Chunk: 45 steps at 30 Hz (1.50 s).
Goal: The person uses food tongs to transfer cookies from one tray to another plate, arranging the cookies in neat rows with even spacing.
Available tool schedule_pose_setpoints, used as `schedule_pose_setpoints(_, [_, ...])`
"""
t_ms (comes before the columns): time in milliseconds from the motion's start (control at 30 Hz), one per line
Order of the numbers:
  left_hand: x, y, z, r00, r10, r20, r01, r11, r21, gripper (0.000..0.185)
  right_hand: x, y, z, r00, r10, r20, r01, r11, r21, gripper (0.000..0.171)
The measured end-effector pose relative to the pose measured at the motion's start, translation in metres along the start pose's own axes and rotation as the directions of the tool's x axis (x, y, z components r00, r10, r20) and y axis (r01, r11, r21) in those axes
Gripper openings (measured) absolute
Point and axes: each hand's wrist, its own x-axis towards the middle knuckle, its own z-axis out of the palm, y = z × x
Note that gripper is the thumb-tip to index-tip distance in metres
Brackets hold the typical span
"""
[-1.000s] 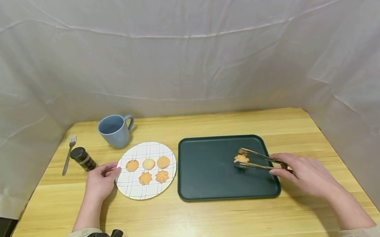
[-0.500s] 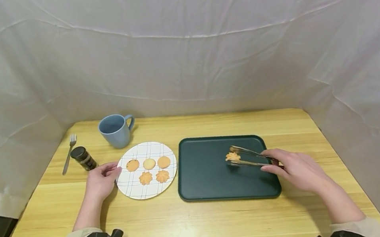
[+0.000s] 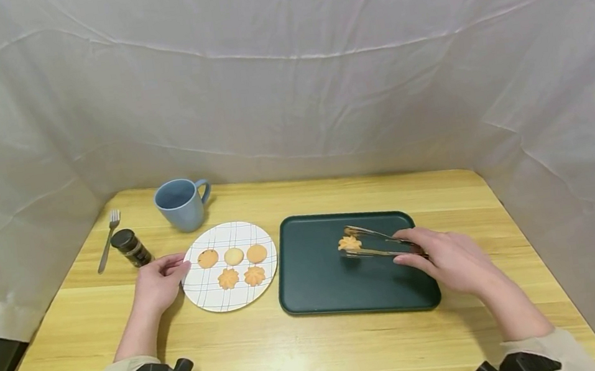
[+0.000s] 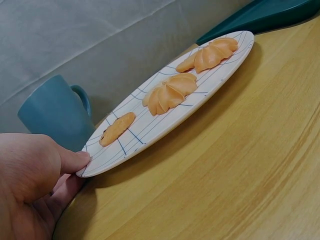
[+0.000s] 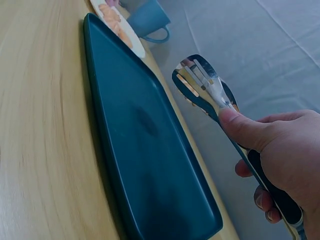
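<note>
My right hand (image 3: pixel 425 254) grips metal tongs (image 3: pixel 375 244), which pinch a flower-shaped cookie (image 3: pixel 349 243) just above the dark green tray (image 3: pixel 323 292). In the right wrist view, my thumb presses the upper arm of the tongs (image 5: pixel 205 87) over the tray (image 5: pixel 145 140); the cookie is mostly hidden there. My left hand (image 3: pixel 168 276) holds the left rim of a white grid-patterned plate (image 3: pixel 216 296) carrying several cookies (image 3: pixel 233 256). The left wrist view shows my thumb (image 4: pixel 75 160) on the edge of the plate (image 4: pixel 145 140), with cookies (image 4: pixel 170 92) lying on it.
A blue mug (image 3: pixel 180 204) stands behind the plate. A small dark jar (image 3: pixel 129 248) and a fork (image 3: pixel 107 240) lie at the table's left. White cloth walls enclose the wooden table (image 3: pixel 320 358) on three sides.
My right hand has carried the tongs and cookie leftward and slightly away from me over the tray. The left hand and plate have stayed put.
</note>
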Motion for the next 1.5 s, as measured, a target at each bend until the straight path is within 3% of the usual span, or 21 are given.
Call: schedule_pose_setpoints(1500, [0.000, 0.000, 0.000, 0.999, 0.034, -0.009, -0.034, 0.999, 0.008, 0.039, 0.043, -0.050, 0.011, 0.991, -0.131, 0.011, 0.130, 0.990, 0.047, 0.054])
